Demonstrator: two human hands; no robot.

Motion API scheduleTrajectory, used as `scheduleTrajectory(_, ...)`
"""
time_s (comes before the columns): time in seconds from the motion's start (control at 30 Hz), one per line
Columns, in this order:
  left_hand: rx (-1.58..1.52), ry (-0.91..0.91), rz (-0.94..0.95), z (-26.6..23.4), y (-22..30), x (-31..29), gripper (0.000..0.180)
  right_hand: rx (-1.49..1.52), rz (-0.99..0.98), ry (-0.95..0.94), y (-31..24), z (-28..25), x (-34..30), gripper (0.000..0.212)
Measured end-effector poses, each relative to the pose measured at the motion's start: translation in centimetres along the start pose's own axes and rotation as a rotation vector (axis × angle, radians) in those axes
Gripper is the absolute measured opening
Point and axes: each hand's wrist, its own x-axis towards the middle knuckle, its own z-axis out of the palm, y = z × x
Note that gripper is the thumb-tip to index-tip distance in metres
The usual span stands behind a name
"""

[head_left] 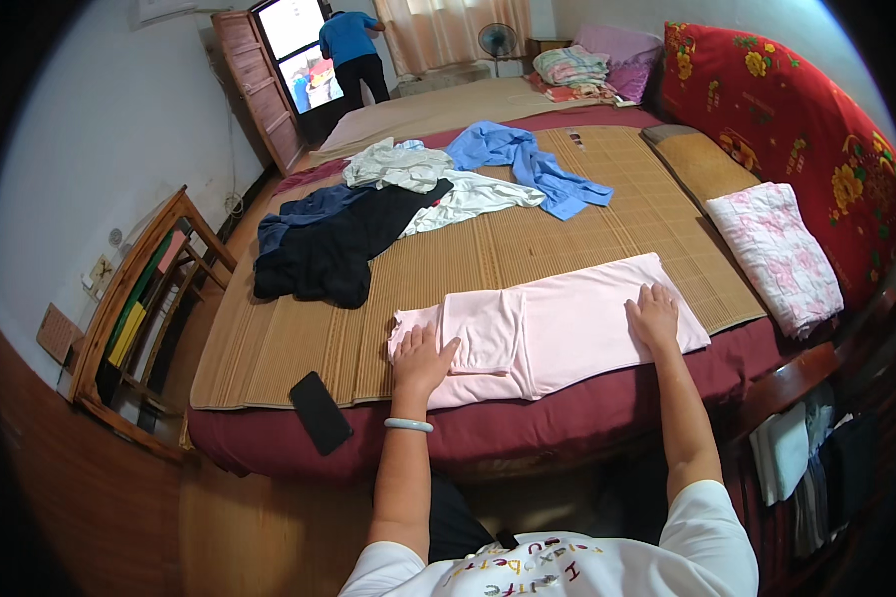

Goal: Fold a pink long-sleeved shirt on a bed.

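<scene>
Pale pink, partly folded cloth garment flat across near edge of tan woven mat and dark red bedsheet. Left grip on left end, right grip toward right; both spread, released.

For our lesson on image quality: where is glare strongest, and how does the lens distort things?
Head view: doorway mostly washed white; head view: near edge of the bed bows, corners go black; head view: left hand, right hand and pink cloth show no obvious blur.
</scene>
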Motion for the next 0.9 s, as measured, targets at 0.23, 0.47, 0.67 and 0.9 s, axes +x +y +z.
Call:
scheduleTrajectory(0.23,0.003,0.159,0.109,0.2,3.7,-0.9,0.078,0.043,-0.197,0.006,-4.6,0.3,-1.9,0.056)
scheduleTrajectory(0.47,0.116,0.028,0.222,1.2,5.2,-2.2,0.078,0.185,-0.625,-0.184,-12.7,0.5,-7.7,0.064)
scheduleTrajectory(0.67,0.118,-0.021,0.170,0.7,3.9,-1.8,0.081,0.144,-0.461,-0.180,-10.4,0.3,-5.2,0.066)
scheduleTrajectory(0.9,0.083,-0.007,0.072,0.6,0.8,-0.9,0.085,0.043,-0.105,-0.068,-3.1,0.2,-1.3,0.068)
